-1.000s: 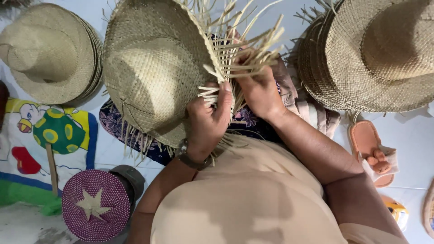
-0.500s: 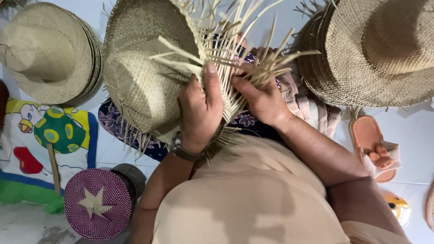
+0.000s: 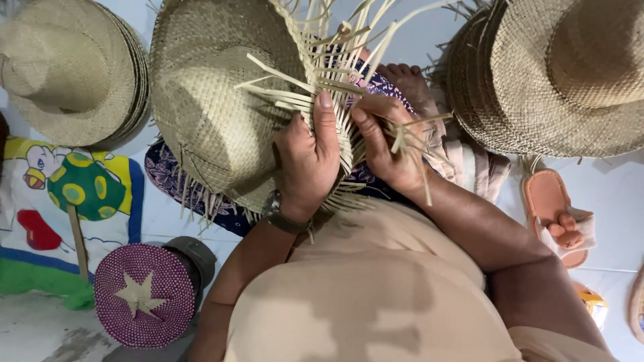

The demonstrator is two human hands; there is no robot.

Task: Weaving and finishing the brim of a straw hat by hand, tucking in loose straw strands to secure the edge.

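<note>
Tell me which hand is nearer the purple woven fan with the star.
Left. The left hand grips the unfinished hat's brim up and right of the fan; the right hand is farther right.

There is only one view, from a camera on the person's head. It looks straight down, very near, on the left hand (image 3: 308, 164) and right hand (image 3: 389, 144), fingers pointing away.

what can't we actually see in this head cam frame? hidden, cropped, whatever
Head view, all items:
- Woven straw hat: the brim edge being worked is covered by the left hand and right hand.
- Fingertips of both hands: buried among loose straw strips; the exact grip is unclear.
- Hat stack on the right: cut off by the top and right edges.
- Sandal: partly under that stack.
- Purple woven fan: its handle is not visible.
</note>
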